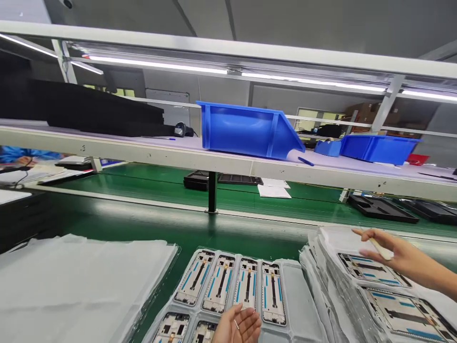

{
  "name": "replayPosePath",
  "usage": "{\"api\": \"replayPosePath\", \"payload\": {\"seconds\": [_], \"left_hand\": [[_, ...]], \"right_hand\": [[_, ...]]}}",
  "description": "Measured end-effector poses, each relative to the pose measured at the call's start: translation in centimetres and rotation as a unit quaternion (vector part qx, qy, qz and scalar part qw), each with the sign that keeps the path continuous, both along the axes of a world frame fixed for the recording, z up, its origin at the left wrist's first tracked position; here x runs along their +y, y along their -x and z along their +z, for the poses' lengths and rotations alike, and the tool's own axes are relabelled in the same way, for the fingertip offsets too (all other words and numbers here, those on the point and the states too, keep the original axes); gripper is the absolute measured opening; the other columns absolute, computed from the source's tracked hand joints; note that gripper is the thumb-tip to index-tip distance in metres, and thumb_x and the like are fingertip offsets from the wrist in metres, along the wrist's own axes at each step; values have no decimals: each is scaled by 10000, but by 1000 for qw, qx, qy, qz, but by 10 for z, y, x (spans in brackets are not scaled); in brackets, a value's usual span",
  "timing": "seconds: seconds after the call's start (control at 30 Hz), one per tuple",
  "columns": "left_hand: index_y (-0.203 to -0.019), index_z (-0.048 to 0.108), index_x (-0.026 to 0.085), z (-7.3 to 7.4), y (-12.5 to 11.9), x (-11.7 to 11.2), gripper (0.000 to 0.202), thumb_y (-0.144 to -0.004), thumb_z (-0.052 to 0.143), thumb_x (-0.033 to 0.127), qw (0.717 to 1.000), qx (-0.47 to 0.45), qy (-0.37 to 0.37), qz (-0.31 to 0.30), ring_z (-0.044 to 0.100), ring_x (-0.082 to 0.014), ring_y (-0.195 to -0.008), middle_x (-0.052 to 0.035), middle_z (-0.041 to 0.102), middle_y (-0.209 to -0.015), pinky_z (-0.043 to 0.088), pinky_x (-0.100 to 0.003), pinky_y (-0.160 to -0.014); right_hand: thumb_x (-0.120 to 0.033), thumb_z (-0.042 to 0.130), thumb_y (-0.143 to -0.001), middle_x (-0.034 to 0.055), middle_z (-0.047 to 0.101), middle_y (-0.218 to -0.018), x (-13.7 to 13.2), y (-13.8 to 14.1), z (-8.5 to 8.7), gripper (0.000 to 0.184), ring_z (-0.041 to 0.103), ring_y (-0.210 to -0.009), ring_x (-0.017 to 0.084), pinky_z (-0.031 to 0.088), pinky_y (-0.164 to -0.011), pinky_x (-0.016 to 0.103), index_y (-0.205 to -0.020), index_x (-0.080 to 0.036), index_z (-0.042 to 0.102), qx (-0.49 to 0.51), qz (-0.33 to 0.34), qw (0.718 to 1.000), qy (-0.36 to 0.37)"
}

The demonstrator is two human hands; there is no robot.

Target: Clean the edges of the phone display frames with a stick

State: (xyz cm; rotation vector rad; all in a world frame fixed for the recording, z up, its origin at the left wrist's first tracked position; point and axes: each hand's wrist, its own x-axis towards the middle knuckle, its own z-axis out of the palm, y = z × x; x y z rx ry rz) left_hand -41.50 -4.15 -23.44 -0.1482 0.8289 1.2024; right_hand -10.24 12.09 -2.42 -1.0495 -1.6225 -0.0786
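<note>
My left hand (237,326) is at the bottom edge, palm up with its fingers loosely spread, over a clear plastic tray (296,295) that holds several phone frames (247,282) with blue strips. A thin pale sliver shows on the palm; I cannot make it out. My right hand (392,257) reaches in from the right above a tall stack of similar trays (332,281). Its fingers are stretched out and a cream stick (380,248) is pinched between them. More phone frames (371,270) lie in the stack's top tray.
White foam sheets (71,281) are piled at the left on the green belt (200,228). The shelf above carries a tipped blue bin (246,131), a lower blue bin (378,148), black foam (85,112) and a scanner (182,128). Black trays (382,208) and papers (273,189) lie behind.
</note>
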Motion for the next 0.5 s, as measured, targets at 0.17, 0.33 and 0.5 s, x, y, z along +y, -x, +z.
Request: {"api": "replayPosePath", "payload": {"seconds": [0.17,0.33,0.5], "left_hand": [[-662,767,164,36,-12,-16,329,-974,686,228,999,16,-20,31,785,-173,-726,-93,816,-768,648,-234,-696],[-660,774,181,29,-19,-17,294,-940,725,257,997,22,-57,48,776,-175,-726,-98,815,-782,646,-241,-693],[-615,749,203,-12,-22,0,316,-919,717,281,998,-34,-38,35,771,-212,-658,-153,802,-765,621,-259,-598]], "right_hand": [[-771,641,-826,145,811,-1037,20,49,-3,548,787,-1008,321,611,-832,421,-799,-224,629,-149,177,947,222],[-126,443,-976,121,779,-981,-4,135,-100,175,744,-917,257,451,-767,324,-1053,-176,592,-382,47,849,362],[-12,397,-941,153,769,-1033,-18,142,-164,235,738,-1034,316,396,-758,340,-978,-178,559,-456,37,810,366]]}}
